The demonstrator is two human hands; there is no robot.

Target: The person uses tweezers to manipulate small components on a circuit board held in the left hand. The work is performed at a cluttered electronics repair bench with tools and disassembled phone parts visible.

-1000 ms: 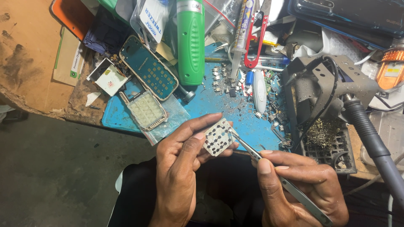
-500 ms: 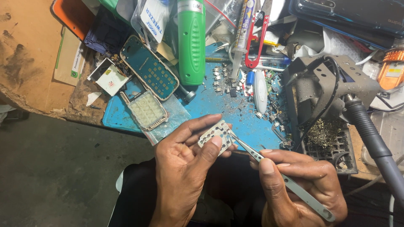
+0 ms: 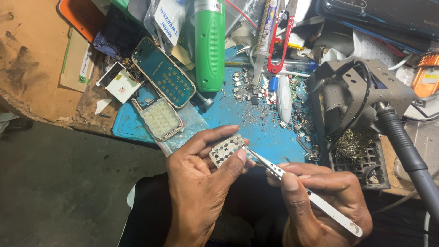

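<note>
- The small perforated keypad plate (image 3: 226, 150) sits above the person's lap, at the near edge of the blue work mat (image 3: 256, 123).
- The left hand (image 3: 201, 183) pinches it between thumb and fingers.
- The right hand (image 3: 320, 196) is closed around metal tweezers (image 3: 292, 180), tips touching the plate's edge.

Green cylinder (image 3: 209, 45) beside teal phone frame (image 3: 163, 72); blue mat (image 3: 256, 123); red-handled cutters (image 3: 279, 43).

Blue work mat (image 3: 256, 123), green cylinder (image 3: 209, 45), white tweezers (image 3: 302, 194), silver perforated plate (image 3: 226, 151)
</note>
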